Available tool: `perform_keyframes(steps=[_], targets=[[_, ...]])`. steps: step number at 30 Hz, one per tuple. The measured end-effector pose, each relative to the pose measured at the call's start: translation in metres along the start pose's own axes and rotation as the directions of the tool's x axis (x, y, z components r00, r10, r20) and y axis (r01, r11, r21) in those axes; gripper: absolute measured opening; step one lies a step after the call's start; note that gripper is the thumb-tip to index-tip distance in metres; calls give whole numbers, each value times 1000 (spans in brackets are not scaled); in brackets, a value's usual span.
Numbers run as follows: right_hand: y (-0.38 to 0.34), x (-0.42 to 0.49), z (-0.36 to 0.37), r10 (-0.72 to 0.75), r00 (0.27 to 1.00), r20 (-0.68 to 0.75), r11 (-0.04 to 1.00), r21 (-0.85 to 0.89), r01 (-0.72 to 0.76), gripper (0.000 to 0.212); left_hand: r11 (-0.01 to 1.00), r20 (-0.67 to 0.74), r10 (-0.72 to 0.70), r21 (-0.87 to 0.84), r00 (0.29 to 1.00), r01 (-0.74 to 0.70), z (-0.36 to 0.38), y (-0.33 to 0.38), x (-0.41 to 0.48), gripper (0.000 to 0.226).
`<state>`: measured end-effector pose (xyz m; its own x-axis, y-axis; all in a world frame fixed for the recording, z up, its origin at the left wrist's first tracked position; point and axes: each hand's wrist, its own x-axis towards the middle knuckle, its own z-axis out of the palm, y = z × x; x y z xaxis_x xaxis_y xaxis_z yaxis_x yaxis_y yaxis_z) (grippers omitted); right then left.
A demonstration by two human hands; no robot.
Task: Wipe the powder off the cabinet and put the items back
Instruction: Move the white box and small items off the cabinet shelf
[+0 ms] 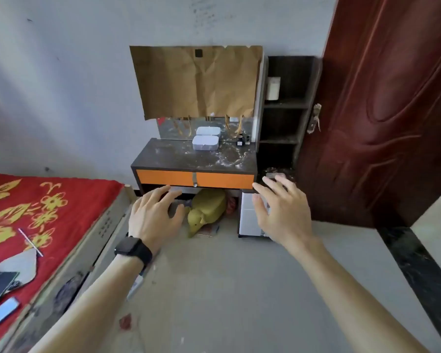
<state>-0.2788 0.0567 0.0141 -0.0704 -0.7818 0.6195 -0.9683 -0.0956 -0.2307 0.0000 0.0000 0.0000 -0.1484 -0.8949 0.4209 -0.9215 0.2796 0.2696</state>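
White powder (pixel 227 161) scattered on dark cabinet top (pixel 168 156); white rectangular lidded box (pixel 205 143) at rear; left hand (pixel 154 215), right hand (pixel 281 210) raised in front, fingers spread wide, holding nothing.

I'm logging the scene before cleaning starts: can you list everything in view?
cabinet: one, dark top, orange drawer front, centre
powder: one scatter, white, cabinet top, mostly right
box: one, white, back of cabinet top
paper sheet: one, brown, hung above cabinet
side shelf: one, dark, right of cabinet
toy: one, yellow-green, under cabinet
door: one, red-brown, far right
bed cover: one, red with yellow flowers, left
watch: one, black, left wrist
hands: two, bare, open, left hand and right hand before the drawer front
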Motion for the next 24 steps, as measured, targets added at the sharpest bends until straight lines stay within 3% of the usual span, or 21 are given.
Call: perform_keyframes(steps=[6,13,24], targets=[[6,76,70,14,997,80,999,-34,-11,33,998,108,-56,-20,993,59,53,-35,86,42],[7,157,144,56,992,113,997,-67,-48,39,996,130,-77,-37,988,82,93,-82,193,44],[38,273,289,101,974,203,995,-18,-99,34,995,193,-83,70,978,70,186,-152,343,45]])
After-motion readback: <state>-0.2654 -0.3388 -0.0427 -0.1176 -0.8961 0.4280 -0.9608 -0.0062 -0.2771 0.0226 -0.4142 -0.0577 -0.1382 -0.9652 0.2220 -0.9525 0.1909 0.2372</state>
